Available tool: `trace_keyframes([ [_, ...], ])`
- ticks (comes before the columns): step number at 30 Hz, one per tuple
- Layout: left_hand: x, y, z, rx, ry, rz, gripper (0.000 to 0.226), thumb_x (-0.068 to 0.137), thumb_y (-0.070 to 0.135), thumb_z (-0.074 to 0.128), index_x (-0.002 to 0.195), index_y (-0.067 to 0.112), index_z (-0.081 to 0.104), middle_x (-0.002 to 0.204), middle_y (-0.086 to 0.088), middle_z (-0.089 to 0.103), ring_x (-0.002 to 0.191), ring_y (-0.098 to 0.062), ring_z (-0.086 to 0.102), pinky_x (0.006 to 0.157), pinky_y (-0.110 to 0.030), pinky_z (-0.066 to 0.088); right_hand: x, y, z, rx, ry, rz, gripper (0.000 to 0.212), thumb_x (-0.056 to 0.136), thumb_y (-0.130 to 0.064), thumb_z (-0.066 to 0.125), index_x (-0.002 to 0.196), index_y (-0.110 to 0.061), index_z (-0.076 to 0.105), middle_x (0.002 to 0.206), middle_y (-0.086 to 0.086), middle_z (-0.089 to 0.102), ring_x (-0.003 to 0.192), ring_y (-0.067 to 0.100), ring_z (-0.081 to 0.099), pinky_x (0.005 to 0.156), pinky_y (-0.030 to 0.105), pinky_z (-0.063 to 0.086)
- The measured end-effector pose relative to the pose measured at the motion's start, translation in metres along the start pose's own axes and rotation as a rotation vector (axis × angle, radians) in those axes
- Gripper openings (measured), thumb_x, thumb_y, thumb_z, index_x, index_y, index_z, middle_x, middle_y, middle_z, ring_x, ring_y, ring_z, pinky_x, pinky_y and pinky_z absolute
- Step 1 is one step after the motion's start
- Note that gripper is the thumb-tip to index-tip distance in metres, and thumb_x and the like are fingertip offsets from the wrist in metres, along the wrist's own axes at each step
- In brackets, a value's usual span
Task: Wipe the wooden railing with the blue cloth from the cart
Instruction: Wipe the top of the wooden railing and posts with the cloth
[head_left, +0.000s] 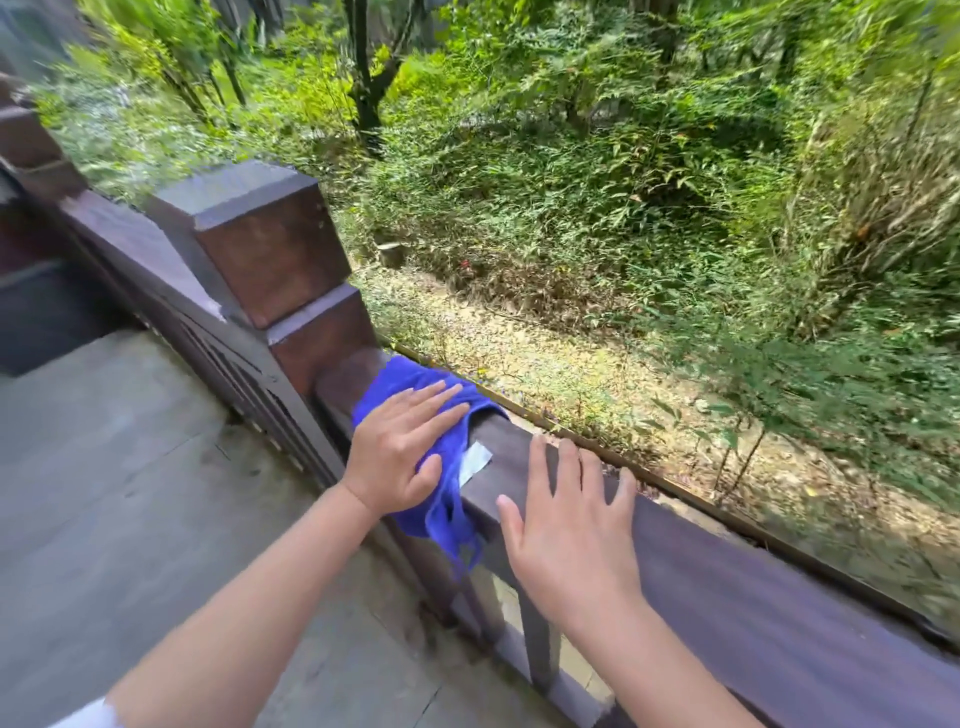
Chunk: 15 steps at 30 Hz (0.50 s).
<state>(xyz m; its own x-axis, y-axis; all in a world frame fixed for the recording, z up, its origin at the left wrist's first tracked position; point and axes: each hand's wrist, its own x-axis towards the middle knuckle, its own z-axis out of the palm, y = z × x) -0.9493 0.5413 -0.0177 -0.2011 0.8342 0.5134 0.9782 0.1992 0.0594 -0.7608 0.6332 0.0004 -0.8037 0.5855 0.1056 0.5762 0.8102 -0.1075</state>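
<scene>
We press our left hand (400, 452) flat, fingers spread, on the crumpled blue cloth (415, 415) draped over the dark brown wooden railing (727, 566), just beside the square post (270, 249) at ten o'clock; our right hand (571, 525) rests open on the rail

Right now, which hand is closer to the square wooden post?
Left. The left hand presses the cloth just beside the post; the right hand rests farther along the railing.
</scene>
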Motion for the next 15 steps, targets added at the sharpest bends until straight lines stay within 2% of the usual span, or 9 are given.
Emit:
trace_keyframes([
  [2,-0.005,-0.001,0.001,0.083,-0.020,-0.019,0.059,0.076,0.032,0.040,0.133,0.021,0.048,0.146,-0.011,0.038,0.139,-0.028,0.029,0.109,-0.063,0.019,0.008,-0.011,-0.001,-0.010,0.004,0.007,0.065,0.085,-0.048,0.030,0.136,-0.008,0.036,0.132,0.018,0.051,0.118,0.034,0.049,0.100,0.056,0.035],
  [3,-0.005,-0.003,0.000,0.130,-0.029,-0.033,0.065,0.076,0.040,0.042,0.139,0.028,0.036,0.152,-0.009,0.026,0.143,-0.028,0.017,0.110,-0.066,0.005,0.013,-0.017,-0.002,-0.007,0.009,0.011,0.065,0.084,-0.048,0.029,0.133,-0.008,0.042,0.129,0.018,0.055,0.115,0.034,0.052,0.097,0.056,0.039],
  [5,0.000,-0.013,-0.004,0.163,-0.091,-0.022,0.072,0.075,0.055,0.041,0.143,0.037,0.022,0.156,-0.006,0.010,0.145,-0.029,0.003,0.107,-0.067,-0.004,0.020,-0.027,-0.004,-0.007,-0.002,0.004,0.065,0.081,-0.047,0.025,0.128,-0.008,0.048,0.125,0.017,0.058,0.111,0.034,0.055,0.094,0.055,0.042],
  [7,0.008,-0.023,-0.004,0.133,-0.219,0.054,0.072,0.076,0.060,0.038,0.143,0.038,0.022,0.156,-0.005,0.011,0.145,-0.025,0.003,0.111,-0.063,0.004,0.023,-0.031,-0.006,-0.013,-0.018,0.004,0.065,0.081,-0.045,0.024,0.128,-0.007,0.048,0.125,0.017,0.057,0.111,0.033,0.055,0.093,0.055,0.042],
  [9,0.010,-0.036,-0.003,0.060,-0.330,0.074,0.070,0.078,0.060,0.035,0.143,0.036,0.024,0.155,-0.003,0.016,0.144,-0.020,0.007,0.114,-0.052,0.014,0.026,-0.037,-0.005,-0.020,-0.029,0.007,0.066,0.081,-0.045,0.024,0.126,-0.006,0.050,0.125,0.018,0.058,0.111,0.034,0.056,0.092,0.056,0.043],
  [11,0.012,-0.053,-0.004,0.013,-0.368,0.028,0.069,0.078,0.057,0.035,0.143,0.036,0.024,0.155,-0.004,0.019,0.144,-0.022,0.014,0.114,-0.047,0.017,0.029,-0.041,-0.005,-0.017,-0.039,0.018,0.067,0.081,-0.047,0.025,0.126,-0.005,0.051,0.123,0.020,0.060,0.109,0.035,0.057,0.090,0.057,0.044],
  [13,0.015,-0.074,-0.009,0.016,-0.381,-0.041,0.069,0.077,0.054,0.032,0.143,0.035,0.025,0.155,-0.005,0.022,0.143,-0.024,0.019,0.115,-0.049,0.019,0.030,-0.043,-0.004,-0.019,-0.043,0.027,0.067,0.081,-0.046,0.025,0.127,-0.005,0.051,0.122,0.021,0.060,0.108,0.036,0.058,0.089,0.058,0.044],
  [15,0.016,-0.092,-0.013,0.048,-0.392,-0.114,0.069,0.076,0.056,0.028,0.143,0.038,0.021,0.156,-0.003,0.021,0.144,-0.023,0.016,0.116,-0.046,0.017,0.030,-0.046,-0.005,-0.024,-0.046,0.048,0.066,0.081,-0.046,0.026,0.127,-0.005,0.051,0.120,0.021,0.061,0.107,0.036,0.058,0.089,0.059,0.045],
])
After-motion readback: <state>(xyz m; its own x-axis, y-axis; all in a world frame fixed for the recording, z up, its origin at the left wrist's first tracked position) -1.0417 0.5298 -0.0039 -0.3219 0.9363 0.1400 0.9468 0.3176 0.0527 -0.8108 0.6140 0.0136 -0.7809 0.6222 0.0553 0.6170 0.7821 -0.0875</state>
